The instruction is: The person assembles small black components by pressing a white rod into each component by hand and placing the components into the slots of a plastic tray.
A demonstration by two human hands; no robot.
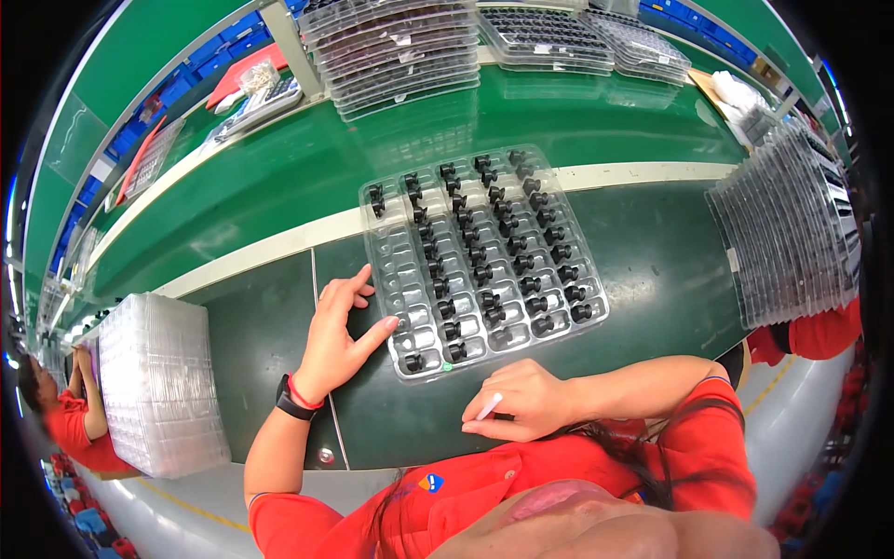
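At lower centre, the right hand hides part of a white stick, too little of which shows to tell its kind. The top edge cuts off the tall tray stack; the black parts in the middle tray are too small for detail, and at far left a clear stack partly hides a co-worker.

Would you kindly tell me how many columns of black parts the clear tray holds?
5 across the tray: leftmost column, by the left hand; second column; middle column; fourth column; rightmost column.
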